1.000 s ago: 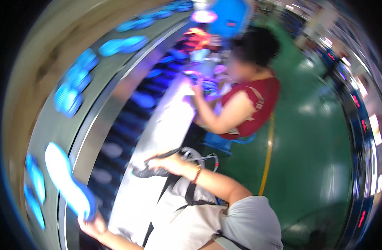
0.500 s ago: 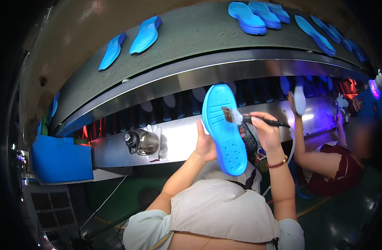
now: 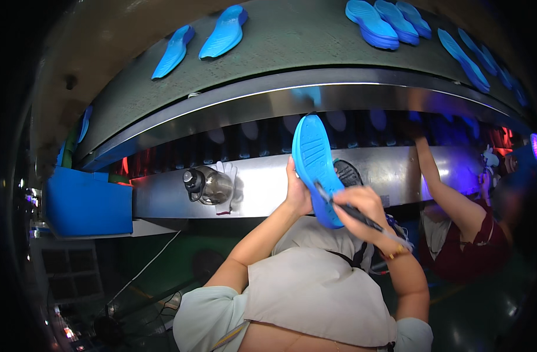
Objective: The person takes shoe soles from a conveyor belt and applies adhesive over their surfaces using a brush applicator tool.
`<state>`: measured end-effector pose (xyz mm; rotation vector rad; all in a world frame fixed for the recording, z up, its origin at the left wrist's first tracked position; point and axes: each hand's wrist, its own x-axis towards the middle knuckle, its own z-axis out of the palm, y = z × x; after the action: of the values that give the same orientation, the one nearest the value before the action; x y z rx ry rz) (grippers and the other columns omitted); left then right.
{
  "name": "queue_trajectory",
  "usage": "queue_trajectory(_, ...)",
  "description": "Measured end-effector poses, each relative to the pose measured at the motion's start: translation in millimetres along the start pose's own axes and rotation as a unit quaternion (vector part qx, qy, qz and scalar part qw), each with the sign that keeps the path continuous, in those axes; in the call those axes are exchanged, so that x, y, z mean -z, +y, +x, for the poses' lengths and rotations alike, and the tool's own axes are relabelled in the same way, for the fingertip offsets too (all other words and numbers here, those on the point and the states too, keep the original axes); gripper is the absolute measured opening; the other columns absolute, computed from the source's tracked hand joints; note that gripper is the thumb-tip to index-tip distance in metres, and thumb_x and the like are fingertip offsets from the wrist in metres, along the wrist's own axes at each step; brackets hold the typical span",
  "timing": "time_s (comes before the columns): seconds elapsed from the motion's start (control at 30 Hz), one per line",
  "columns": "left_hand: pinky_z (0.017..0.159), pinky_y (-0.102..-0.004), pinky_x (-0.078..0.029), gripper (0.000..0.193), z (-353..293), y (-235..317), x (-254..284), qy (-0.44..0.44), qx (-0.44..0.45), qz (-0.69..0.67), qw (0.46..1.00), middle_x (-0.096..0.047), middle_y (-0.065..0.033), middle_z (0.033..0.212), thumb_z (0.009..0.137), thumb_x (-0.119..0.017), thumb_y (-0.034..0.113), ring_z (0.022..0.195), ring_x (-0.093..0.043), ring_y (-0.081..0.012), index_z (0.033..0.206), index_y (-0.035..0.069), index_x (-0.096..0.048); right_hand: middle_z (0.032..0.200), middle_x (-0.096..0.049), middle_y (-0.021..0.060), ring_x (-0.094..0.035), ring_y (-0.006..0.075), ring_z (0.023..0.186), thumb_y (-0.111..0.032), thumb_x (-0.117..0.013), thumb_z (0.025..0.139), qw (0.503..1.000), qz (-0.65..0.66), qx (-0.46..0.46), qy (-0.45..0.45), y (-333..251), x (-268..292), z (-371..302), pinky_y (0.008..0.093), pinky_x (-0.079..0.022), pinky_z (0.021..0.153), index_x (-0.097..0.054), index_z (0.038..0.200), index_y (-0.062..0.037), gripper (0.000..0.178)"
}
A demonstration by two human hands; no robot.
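Observation:
A bright blue shoe sole (image 3: 313, 149), ridged at its far end, is held up in front of me, tilted with its near end toward my body. My left hand (image 3: 299, 190) grips it along its left edge. In my right hand (image 3: 365, 210) is a brush (image 3: 362, 218) with a black handle, a pale cord trailing from its back end. The brush's tip lies against the lower half of the sole; its bristles are mostly hidden and blurred. Behind my right hand, a black perforated piece (image 3: 347, 172) sits on the metal ledge.
A metal ledge (image 3: 259, 182) runs below a dark green belt (image 3: 292, 44) carrying several blue soles (image 3: 224, 32). On the ledge stand a clear bottle (image 3: 213, 185) and a white glove (image 3: 226, 202). To the right, a co-worker's arm (image 3: 441, 179) reaches under the belt. A blue box (image 3: 89, 202) is at left.
My right hand has brought the brush down from the sole's middle to its lower part, turning its handle. The sole has tilted. The co-worker's hand has moved in under the belt.

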<state>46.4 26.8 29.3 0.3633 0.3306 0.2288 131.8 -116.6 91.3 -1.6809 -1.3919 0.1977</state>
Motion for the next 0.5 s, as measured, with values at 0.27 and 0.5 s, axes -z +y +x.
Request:
queue_trajectory(0.27, 0.086, -0.0447, -0.042, 0.096, -14.0, -15.5, -42.8, -0.11, 0.13, -0.009, 0.985, -0.053, -0.0187, 0.107, 0.071, -0.006, 0.077, 0.096, -0.054, -0.0311, 0.124, 0.004, -0.039, 0.085, -0.064, 0.0113, -0.059, 0.0119, 0.071, 0.002, -0.059, 0.074, 0.957, 0.226, -0.153, 0.097, -4.0, 56.8, 32.6, 0.0214, -0.047, 0.067, -0.063, 0.088, 0.0035, 0.015)
queue_trajectory(0.5, 0.086, -0.0445, -0.042, 0.092, 2.4, -18.7, -51.3, -0.054, 0.103, 0.021, 0.993, -0.052, -0.0157, 0.11, 0.071, -0.013, 0.078, 0.097, -0.053, -0.0292, 0.126, 0.008, -0.036, 0.086, -0.064, 0.0103, -0.059, 0.0139, 0.079, -0.001, -0.062, 0.074, 0.917, 0.358, -0.173, -0.005, -2.0, 66.8, 20.0, 0.0254, -0.047, 0.071, -0.062, 0.089, 0.0039, 0.016)
